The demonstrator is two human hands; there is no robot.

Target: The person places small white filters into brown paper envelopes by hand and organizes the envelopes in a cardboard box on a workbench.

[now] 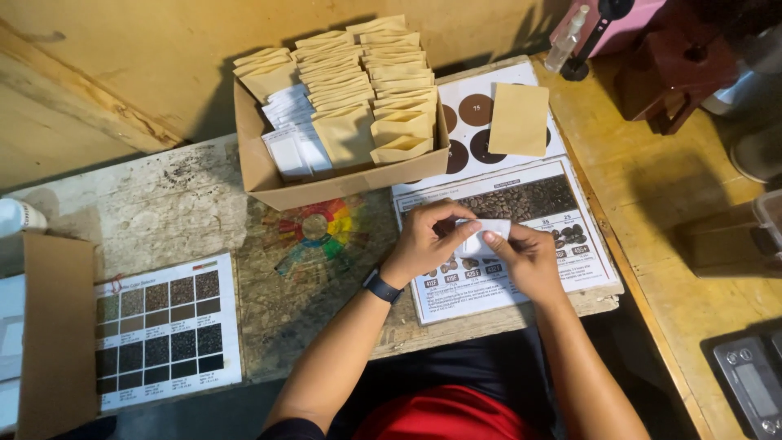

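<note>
My left hand [426,241] and my right hand [528,259] meet over a printed chart of coffee beans [570,213] on the worn table. Both pinch a small white paper packet [487,235] between thumbs and fingers. A dark watch sits on my left wrist [381,286]. Just beyond my hands stands an open cardboard box [269,175] packed with several tan paper pouches [391,81] and white packets [293,134]. One loose tan pouch [519,119] lies flat on a sheet printed with brown circles.
A colour wheel [316,230] is painted on the tabletop. A chart of dark sample squares [167,330] lies at the left beside a cardboard flap [55,326]. A small scale [753,387], a spray bottle [564,41] and a dark red wooden object [672,69] stand at the right.
</note>
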